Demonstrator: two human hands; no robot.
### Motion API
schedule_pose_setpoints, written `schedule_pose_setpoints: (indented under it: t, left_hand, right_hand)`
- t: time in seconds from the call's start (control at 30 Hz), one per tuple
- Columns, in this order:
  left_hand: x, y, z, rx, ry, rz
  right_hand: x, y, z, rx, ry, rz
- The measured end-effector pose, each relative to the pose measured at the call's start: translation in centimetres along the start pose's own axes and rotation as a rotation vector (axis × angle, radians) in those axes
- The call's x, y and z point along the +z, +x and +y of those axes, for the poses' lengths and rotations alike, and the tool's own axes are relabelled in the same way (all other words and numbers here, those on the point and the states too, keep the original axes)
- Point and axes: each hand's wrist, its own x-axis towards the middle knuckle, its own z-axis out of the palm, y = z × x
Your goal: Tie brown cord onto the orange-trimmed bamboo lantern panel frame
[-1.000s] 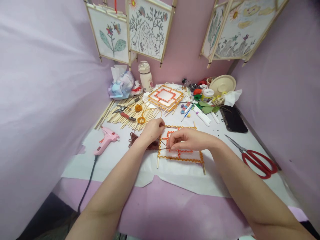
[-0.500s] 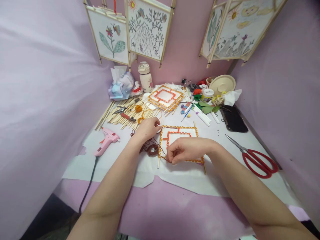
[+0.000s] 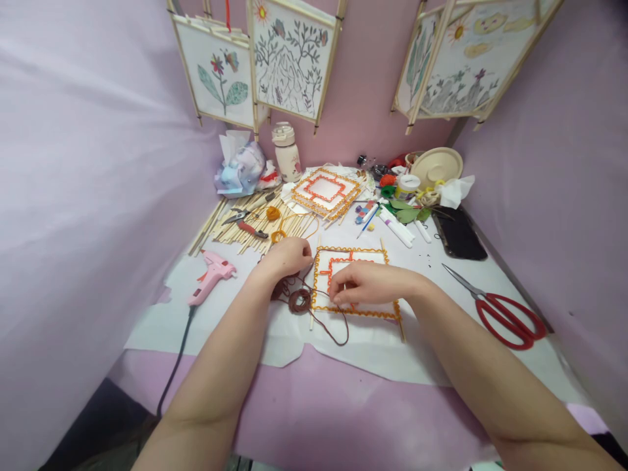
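A square stick frame (image 3: pixel 360 314) edged with wavy orange-yellow cord, with a red-orange cord pattern inside, lies flat on the table in front of me. Brown cord (image 3: pixel 300 301) sits in a small coil and loose tangle at its left side, and one loop droops over the near left corner. My right hand (image 3: pixel 360 282) hovers over the frame's middle, thumb and fingers pinched on the brown cord. Beside the far left corner is my left hand (image 3: pixel 293 254), its fingers curled in and closed at the cord; exactly what they grip is hidden.
To the left lie a pink glue gun (image 3: pixel 210 278), pruning shears (image 3: pixel 245 224) and many thin sticks (image 3: pixel 223 229). Red-handled scissors (image 3: pixel 500 314) and a black phone (image 3: pixel 460 233) are at right. Behind stand a second corded frame (image 3: pixel 326 190) and a bottle (image 3: pixel 286 154). Picture lanterns (image 3: pixel 294 65) hang above.
My right hand has lifted slightly up and away from the frame's near edge. The brown cord, stretched short before, now hangs in a loose loop near the corner. My left hand has barely moved.
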Motion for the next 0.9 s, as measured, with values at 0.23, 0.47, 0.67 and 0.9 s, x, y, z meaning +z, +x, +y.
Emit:
schedule_pose_setpoints:
  t: [0.23, 0.47, 0.67, 0.9]
  left_hand:
    - [0.5, 0.2, -0.2, 0.055, 0.053, -0.046]
    - [0.8, 0.3, 0.1, 0.023, 0.044, -0.043]
    - [0.3, 0.2, 0.5, 0.015, -0.048, 0.023]
    - [0.9, 0.1, 1.3, 0.060, -0.072, 0.039]
  right_hand:
    - [2.6, 1.8, -0.4, 0.073, -0.435, 0.389]
    - [4.5, 3.4, -0.2, 0.092, -0.668, 0.373]
    - [4.5, 3.1, -0.9, 0.088, -0.661, 0.365]
    - [3.4, 1.2, -2.5, 0.167, -0.638, 0.238]
